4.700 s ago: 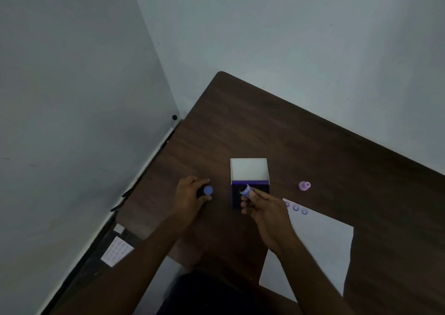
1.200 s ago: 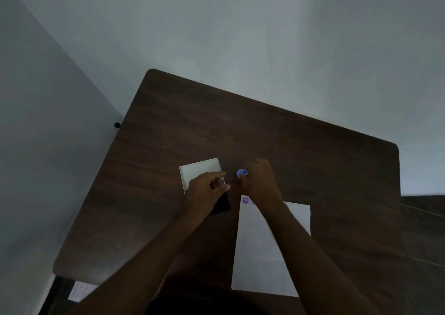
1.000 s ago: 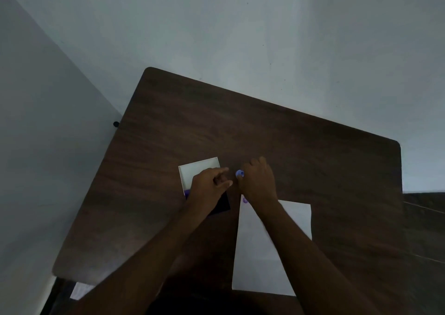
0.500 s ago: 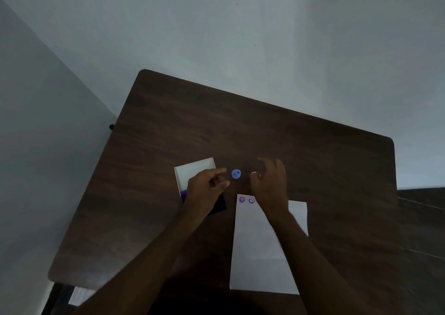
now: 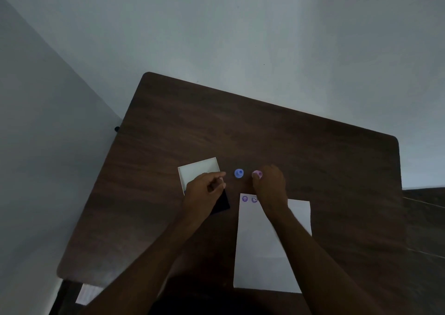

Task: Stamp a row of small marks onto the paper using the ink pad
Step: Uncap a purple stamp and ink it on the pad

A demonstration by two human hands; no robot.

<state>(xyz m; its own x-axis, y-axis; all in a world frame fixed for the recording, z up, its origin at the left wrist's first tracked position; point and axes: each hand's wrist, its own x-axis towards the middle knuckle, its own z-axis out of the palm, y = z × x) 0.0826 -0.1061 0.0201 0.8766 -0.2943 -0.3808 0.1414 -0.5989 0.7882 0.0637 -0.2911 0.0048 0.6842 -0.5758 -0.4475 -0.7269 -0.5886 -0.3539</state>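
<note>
The right hand [image 5: 270,184] reaches forward past the top edge of the paper [image 5: 265,247], its fingertips closed around a small pink stamp [image 5: 257,174] that stands on the table. Only the top of that stamp shows; the fingers cover the rest, and the forearm crosses the sheet and hides part of its upper middle.

The left hand [image 5: 204,189] rests on the ink pad [image 5: 222,202], with the fingers loosely curled and the index finger pointing right. Whether it is pressing down or gripping anything is hard to tell, since the palm covers most of the pad. Only a dark corner of the pad shows below the hand, and its white lid [image 5: 196,171] lies flipped open behind it, partly covered by the knuckles.

Between the two hands, touching neither, a small blue stamp [image 5: 238,173] stands by itself on the dark wooden table [image 5: 240,127].

Two small purple marks [image 5: 249,199] sit side by side at the top left corner of the paper, one a smiling face. The wrist may hide anything further along the row.

The room is dim. Pale walls stand behind the table. A bit of white paper on the floor [image 5: 88,295] shows at the lower left, too dark to read.
</note>
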